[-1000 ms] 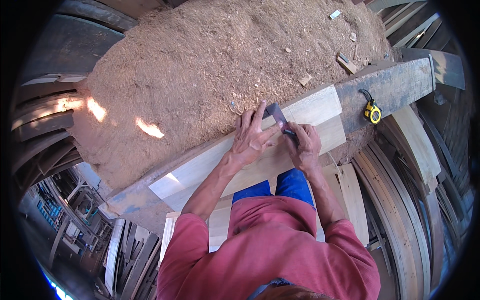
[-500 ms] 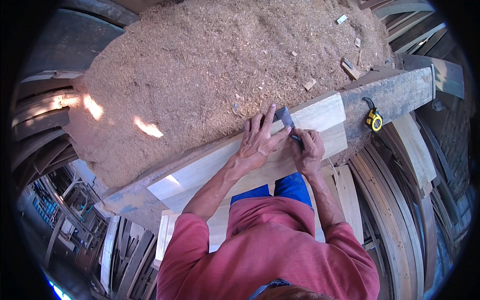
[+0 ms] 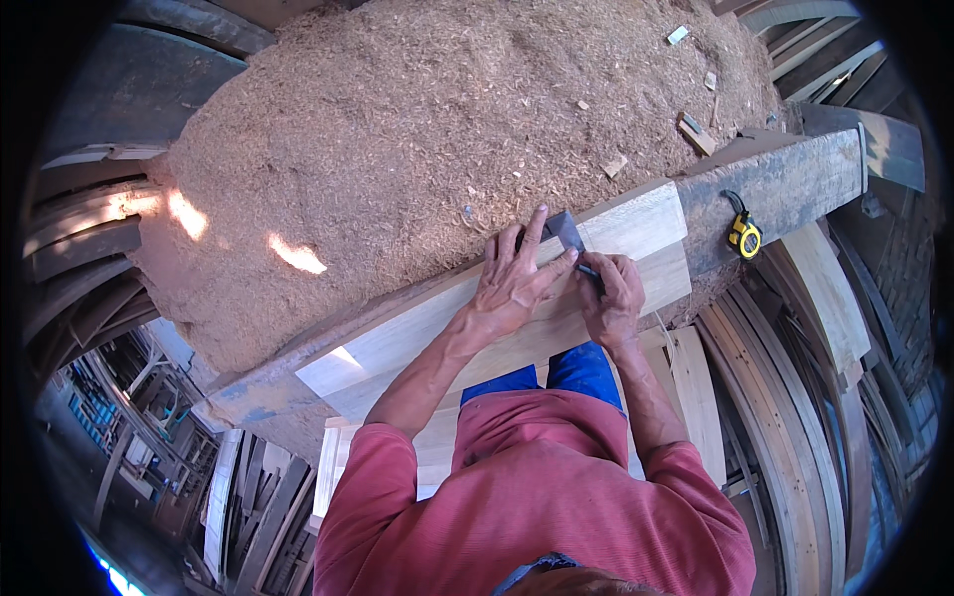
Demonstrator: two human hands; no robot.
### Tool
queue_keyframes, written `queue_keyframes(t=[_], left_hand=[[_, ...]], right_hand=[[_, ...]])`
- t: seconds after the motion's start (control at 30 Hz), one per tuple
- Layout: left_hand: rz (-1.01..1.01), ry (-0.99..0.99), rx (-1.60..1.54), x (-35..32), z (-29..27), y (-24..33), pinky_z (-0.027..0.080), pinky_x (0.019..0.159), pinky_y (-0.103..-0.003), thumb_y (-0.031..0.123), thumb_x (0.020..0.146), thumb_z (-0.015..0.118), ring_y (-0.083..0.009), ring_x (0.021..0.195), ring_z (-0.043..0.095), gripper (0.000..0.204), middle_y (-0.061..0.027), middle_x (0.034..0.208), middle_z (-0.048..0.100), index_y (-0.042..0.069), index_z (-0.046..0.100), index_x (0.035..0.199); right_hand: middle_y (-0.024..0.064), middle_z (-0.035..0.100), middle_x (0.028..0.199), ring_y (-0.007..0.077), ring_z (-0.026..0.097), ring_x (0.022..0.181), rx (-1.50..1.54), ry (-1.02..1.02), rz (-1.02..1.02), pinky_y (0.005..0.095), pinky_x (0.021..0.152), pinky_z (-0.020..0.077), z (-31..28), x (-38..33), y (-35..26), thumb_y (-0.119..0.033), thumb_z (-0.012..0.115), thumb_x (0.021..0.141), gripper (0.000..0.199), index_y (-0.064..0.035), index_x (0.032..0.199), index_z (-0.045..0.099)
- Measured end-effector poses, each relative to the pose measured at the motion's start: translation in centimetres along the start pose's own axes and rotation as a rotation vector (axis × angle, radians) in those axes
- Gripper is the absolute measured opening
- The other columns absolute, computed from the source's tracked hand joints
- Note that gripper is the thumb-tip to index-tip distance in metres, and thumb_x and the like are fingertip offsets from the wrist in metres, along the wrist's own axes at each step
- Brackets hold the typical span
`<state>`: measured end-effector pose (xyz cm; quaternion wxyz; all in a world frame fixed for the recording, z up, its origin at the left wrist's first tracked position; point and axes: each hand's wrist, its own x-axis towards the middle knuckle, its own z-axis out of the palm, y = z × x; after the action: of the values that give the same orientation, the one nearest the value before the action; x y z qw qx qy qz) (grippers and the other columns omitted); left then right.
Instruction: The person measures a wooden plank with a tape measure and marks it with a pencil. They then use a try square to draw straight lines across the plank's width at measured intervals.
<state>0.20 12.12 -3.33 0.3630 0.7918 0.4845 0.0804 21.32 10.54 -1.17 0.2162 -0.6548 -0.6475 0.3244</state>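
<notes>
A pale, planed board (image 3: pixel 447 298) lies across the old beam, its long side slanting up to the right. On its far edge sits a dark square (image 3: pixel 565 230), probably a try square, with my left hand (image 3: pixel 510 286) pressing and gripping it; the index finger is stretched out and the thumb reaches toward the blade. Close beside that thumb, my right hand (image 3: pixel 614 298) pinches a slim dark marking tool (image 3: pixel 588 270) against the board, next to the square. Its tip is too small to make out, and my fingers cover part of the square.
Beyond the thick beam (image 3: pixel 775 184) spreads a heap of sawdust (image 3: pixel 427 139) with small wood offcuts (image 3: pixel 697 135). A yellow and black tape measure (image 3: pixel 743 236) rests on the beam at right. Long curved-looking planks (image 3: pixel 770 397) are stacked at the right, more timber (image 3: pixel 268 507) at lower left.
</notes>
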Motion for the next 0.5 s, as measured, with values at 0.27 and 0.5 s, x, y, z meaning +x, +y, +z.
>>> queue_keyframes(t=[0.27,0.5], left_hand=[[0.015,0.015,0.003,-0.03,0.07,-0.14,0.041,0.114,-0.058,0.018,0.074,0.098,-0.0461,0.142,0.044,0.093,-0.0273,0.179,0.021,0.042,0.063,0.157],[0.010,0.011,0.001,0.05,-0.07,-0.05,0.041,0.113,-0.059,0.017,0.075,0.097,-0.0463,0.141,0.044,0.093,-0.0270,0.179,0.021,0.042,0.063,0.157]], right_hand=[[0.0121,0.072,0.098,0.0304,0.071,0.091,0.004,-0.010,0.011,0.0418,0.080,0.0558,-0.16,0.14,-0.11,0.002,0.080,0.087,0.033,-0.0061,0.119,0.077],[0.0124,0.072,0.099,0.0309,0.071,0.091,-0.007,-0.026,0.035,0.0419,0.081,0.0562,-0.14,0.05,-0.07,0.003,0.079,0.087,0.033,-0.0059,0.118,0.076]])
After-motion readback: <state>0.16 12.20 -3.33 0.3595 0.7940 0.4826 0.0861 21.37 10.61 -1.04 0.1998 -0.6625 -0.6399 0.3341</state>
